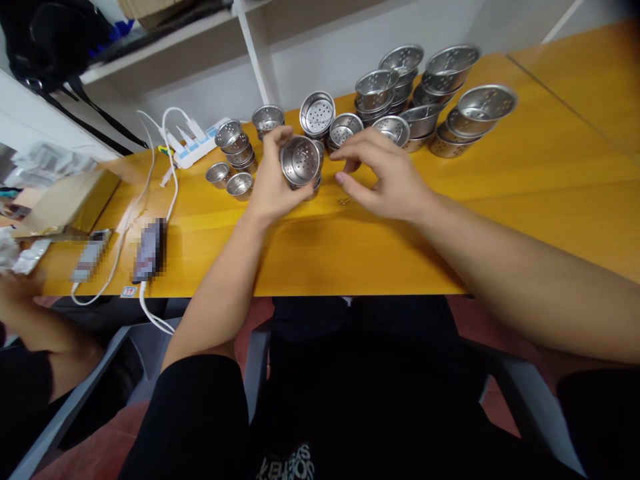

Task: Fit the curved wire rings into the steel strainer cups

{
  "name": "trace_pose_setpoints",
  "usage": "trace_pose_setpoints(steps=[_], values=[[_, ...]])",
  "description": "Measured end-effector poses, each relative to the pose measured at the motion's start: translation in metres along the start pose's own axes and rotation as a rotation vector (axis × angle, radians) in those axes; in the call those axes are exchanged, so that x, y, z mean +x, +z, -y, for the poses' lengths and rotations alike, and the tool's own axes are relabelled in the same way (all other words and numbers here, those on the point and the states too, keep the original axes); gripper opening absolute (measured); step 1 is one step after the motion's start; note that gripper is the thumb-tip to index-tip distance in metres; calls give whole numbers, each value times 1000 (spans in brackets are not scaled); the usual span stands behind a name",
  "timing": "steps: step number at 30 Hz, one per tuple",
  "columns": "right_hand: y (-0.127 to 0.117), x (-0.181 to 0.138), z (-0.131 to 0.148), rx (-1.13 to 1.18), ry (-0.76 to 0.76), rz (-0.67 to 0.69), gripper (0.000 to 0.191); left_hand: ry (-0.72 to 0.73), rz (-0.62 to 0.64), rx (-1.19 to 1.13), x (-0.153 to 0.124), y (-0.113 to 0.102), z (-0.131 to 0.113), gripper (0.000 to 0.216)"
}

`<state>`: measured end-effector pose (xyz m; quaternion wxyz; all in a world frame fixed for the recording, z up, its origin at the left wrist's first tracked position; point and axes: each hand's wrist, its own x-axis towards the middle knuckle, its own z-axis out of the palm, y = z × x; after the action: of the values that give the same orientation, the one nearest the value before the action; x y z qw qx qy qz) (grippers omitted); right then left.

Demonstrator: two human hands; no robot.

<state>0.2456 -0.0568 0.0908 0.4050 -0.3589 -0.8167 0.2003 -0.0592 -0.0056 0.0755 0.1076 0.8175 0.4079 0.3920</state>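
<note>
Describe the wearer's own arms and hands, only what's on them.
Both arms are bare below short black sleeves: the left sleeve and the right sleeve. The left hand and right hand wear no gloves, and no watch, band or ring shows.

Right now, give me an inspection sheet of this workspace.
Surface: yellow wooden table, glossy.
Job's things: perforated steel strainer cup, tilted toward the camera; more small cups left; stacked wider perforated steel bowls behind right.
Clutter: cardboard box; two flat devices, blurred.
Hands: left hand grips the cup; right hand open beside it, empty.
Cables: white power strip; white cables trailing over the table edge.
Surroundings: white shelf, black bag, another person's arm left.
</note>
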Motion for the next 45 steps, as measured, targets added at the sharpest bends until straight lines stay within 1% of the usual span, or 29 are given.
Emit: trace_pose_setpoints(steps=[3, 9, 15, 18, 20, 23, 25, 27, 29, 32, 35, 36, 37, 40, 41, 43, 45], values=[[7, -2, 9, -8, -12, 16, 57, 29, 79, 40, 0, 6, -10, 117], [13, -3, 11, 6, -67, -5, 57, 99, 150, 94, 1, 3, -22, 96], [22, 0, 6, 82, 25, 46, 55, 115, 149, 76, -1, 10, -21, 90], [24, 1, 2, 204, 83, 78, 51, 96, 156, 74, 0, 13, -18, 93], [23, 2, -2, 279, 87, 78, 50, 87, 163, 61, 1, 12, -18, 96], [21, 3, -8, 329, 95, 82, 59, 80, 167, 35, 3, 8, -20, 95], [20, 4, -12, 338, 115, 61, 66, 78, 176, 29, 3, 4, -23, 92], [18, 5, -13, 320, 115, -2, 67, 70, 185, 28, 0, 1, -25, 93], [15, 5, -11, 267, 71, -46, 65, 42, 177, 12, -2, -1, -26, 99], [6, 4, -8, 157, -23, -11, 70, -5, 165, -33, -7, -3, -25, 109], [-2, 2, -6, 97, -18, 44, 79, -24, 180, -64, -9, -7, -23, 112], [-3, 2, -6, 93, -18, 57, 79, -24, 188, -72, -9, -9, -23, 113], [-5, 2, -6, 90, -30, 69, 75, -21, 194, -85, -10, -10, -23, 113], [-7, 3, -5, 65, -78, 103, 52, -16, 213, -131, -10, -12, -24, 114], [-7, 4, -5, 55, -78, 111, 47, -26, 219, -141, -11, -12, -24, 114], [-6, 5, -5, 47, -63, 118, 44, -55, 237, -149, -11, -13, -25, 114], [-5, 6, -7, 66, -51, 112, 45, -64, 259, -160, -12, -13, -24, 115]])
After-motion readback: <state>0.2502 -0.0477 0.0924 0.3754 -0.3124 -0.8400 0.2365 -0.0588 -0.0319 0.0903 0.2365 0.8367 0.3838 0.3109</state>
